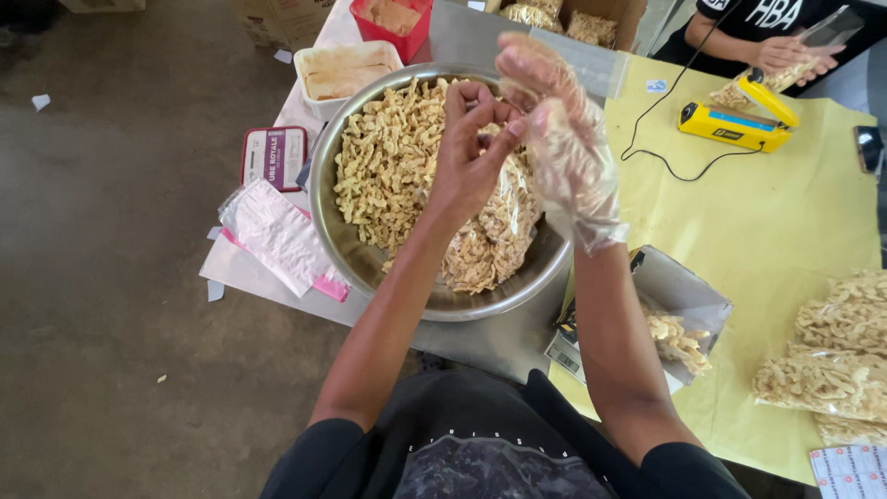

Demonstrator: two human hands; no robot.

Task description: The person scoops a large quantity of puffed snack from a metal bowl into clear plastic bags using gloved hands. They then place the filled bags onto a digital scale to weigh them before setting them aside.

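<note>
My bare left hand (471,152) pinches the mouth of a clear plastic bag (499,231) packed with pale, curly fried snack pieces. The bag rests inside a large steel bowl (370,268) that holds a heap of the same loose snack pieces (388,176). My right hand (564,129) wears a thin clear plastic glove and is raised just right of the bag's mouth. Its fingers are loosely curled and apart, its thumb close to my left fingers. I see nothing held in it.
A stack of empty clear bags (277,231) lies left of the bowl. A steel tray (679,296) with a few snacks sits by my right forearm. Filled bags (841,351) lie on yellow paper (767,212). Another person's hands (785,60) work by a yellow heat sealer (735,125).
</note>
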